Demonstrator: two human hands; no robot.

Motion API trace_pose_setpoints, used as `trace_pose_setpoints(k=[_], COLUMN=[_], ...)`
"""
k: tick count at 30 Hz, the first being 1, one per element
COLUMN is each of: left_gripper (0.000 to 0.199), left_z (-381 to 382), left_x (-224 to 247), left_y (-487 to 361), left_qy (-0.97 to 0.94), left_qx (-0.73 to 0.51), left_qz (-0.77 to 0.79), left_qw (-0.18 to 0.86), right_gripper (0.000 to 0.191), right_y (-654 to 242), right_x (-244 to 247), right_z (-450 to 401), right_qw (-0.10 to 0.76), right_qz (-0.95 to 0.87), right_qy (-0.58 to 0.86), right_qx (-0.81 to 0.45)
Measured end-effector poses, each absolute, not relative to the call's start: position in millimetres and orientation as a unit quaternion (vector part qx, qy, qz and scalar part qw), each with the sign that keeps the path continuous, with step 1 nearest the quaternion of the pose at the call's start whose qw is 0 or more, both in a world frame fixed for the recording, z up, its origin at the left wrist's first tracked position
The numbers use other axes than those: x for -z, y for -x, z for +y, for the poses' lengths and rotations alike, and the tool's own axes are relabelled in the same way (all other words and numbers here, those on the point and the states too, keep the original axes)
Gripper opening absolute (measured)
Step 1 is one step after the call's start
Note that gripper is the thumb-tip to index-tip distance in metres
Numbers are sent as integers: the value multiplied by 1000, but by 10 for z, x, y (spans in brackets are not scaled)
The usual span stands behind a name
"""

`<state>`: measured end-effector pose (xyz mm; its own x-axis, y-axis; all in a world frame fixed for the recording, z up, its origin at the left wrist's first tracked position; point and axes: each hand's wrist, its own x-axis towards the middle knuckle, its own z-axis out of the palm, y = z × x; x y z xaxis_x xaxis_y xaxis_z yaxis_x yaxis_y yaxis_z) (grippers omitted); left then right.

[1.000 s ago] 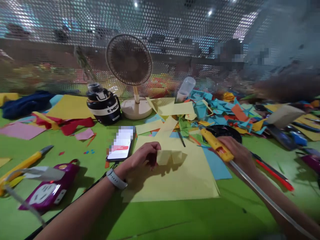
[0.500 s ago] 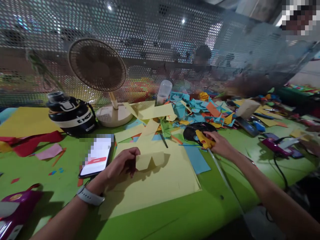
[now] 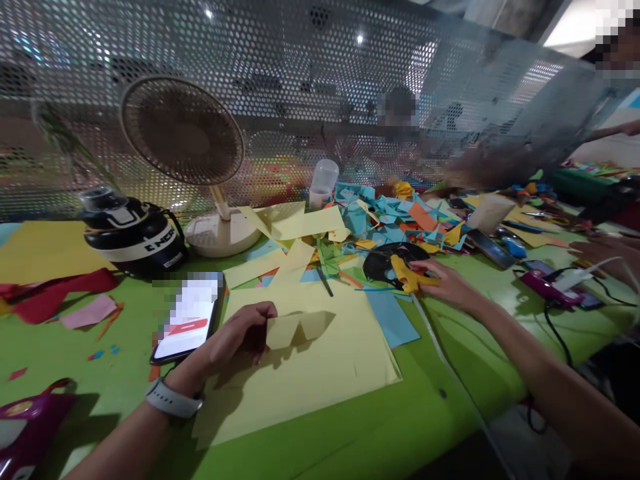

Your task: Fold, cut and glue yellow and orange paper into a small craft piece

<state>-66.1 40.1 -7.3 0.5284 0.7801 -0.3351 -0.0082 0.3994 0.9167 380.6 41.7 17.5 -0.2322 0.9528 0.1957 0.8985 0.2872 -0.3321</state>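
Over toward the right, at the near edge of a black, round, shallow dish (image 3: 369, 265), I've got the yellow plastic glue gun (image 3: 404, 273) in my right hand (image 3: 445, 283), fingers closed round its handle. Its body slants from upper left down to lower right, handle off to the right, and a pale cord (image 3: 453, 370) trails from its lower end toward the table edge. Can't make out the nozzle against the dish, so no idea if they touch

My left hand (image 3: 240, 333) has the pale yellow folded paper piece (image 3: 283, 332) pinched by its left end, thumb and fingertips together. Long axis runs crosswise, free end pointing right, with a peaked notch in the bottom edge. It's over a big, flat, matte yellow paper sheet (image 3: 320, 393), thin with crisp edges, on the glossy green tabletop (image 3: 280, 457). Shadow muddies my left fingertips and the piece's right end

Left of that hand is a black-edged smartphone (image 3: 203, 310), its screen partly pixelated. The glossy purple plastic device (image 3: 33, 427) at lower left is cut off by the frame, and the perforated metal panel (image 3: 350, 73) behind everything blurs whatever's past it
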Motion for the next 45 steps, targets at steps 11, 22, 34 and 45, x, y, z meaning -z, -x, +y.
trace_pose_setpoints(k=[11,22,34,45], left_gripper=[9,9,12,10], left_z=[397,355,376,306], left_x=[45,19,48,17], left_y=[625,600,578,506], left_qy=[-481,-535,-569,-582], left_qx=[-278,-286,-279,-234], left_qz=[393,382,370,364], left_qw=[732,696,679,689], right_gripper=[29,19,17,9], right_y=[-2813,-1697,-1971,-1856], right_x=[-455,-180,-305,-182], right_z=[468,794,711,774], right_qw=[161,-2,13,27], right_qz=[-807,-786,-803,-795], right_qy=[569,618,591,601], right_qx=[-11,-36,-78,-80])
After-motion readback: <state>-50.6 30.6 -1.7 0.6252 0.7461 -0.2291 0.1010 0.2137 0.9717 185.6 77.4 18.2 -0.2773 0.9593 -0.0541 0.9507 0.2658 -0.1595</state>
